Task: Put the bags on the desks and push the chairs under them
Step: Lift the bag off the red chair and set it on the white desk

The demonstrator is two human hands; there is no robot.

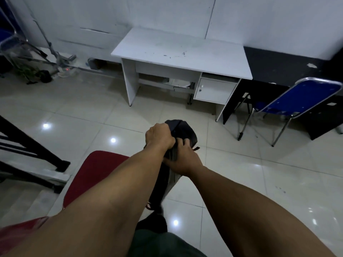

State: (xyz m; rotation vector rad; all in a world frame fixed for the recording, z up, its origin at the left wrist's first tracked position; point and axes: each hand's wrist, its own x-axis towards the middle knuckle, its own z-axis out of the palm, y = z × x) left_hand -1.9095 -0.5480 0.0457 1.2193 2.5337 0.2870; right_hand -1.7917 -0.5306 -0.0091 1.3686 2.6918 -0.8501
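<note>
A dark grey bag [182, 129] hangs in front of me above the tiled floor. My left hand [159, 137] is clenched around its top. My right hand [181, 159] grips its side just below, fingers pressed into the fabric. The bag's lower part is hidden behind my arms. A white desk [185, 52] with a small cupboard stands against the far wall, some way beyond the bag. A blue folding chair [300, 101] sits at the right by a black desk [289, 64]. A red chair [96, 169] stands close to my left side, under my left forearm.
A black stair railing [31, 145] and steps run along the left. Clutter, a plant and cables lie on the floor at the far left [42, 71]. Glossy floor tiles [259, 173] stretch between me and the desks.
</note>
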